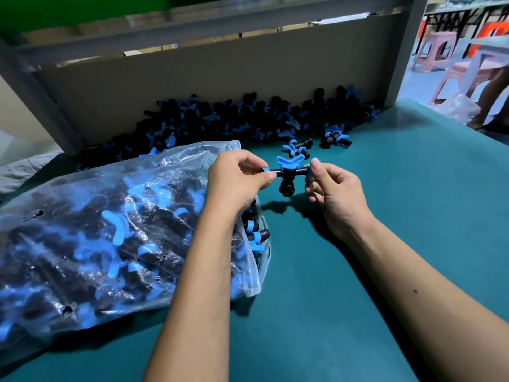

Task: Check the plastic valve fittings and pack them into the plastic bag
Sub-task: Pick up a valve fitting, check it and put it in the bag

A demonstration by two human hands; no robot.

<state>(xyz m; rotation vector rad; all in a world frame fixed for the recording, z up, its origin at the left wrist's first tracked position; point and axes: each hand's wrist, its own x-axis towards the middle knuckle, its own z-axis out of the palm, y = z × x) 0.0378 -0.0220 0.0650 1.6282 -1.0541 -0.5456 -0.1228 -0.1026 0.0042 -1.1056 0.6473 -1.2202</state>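
Pinching valve fitting (286, 175) by both ends — left hand (234, 180), right hand (336, 194); could slip, missing bag (110, 230) at eight o'clock.

Valve fitting (287, 176) held above table (385, 244), centre of scene, between both hands: left hand (237, 180) at its left end, right hand (334, 188) at its right end. Plastic bag (110, 230) lies on table to the left, near side, filled with fittings; its mouth faces right, under the left forearm, with a few fittings at the opening. Loose pile of fittings (234, 117) lies along the far edge of table, against cardboard panel (206, 78) standing behind it. Two stray fittings (300, 148) lie on table just beyond the held one; another (334, 137) lies farther right, beside the pile. Stools (438, 51) stand far right, beyond the table.
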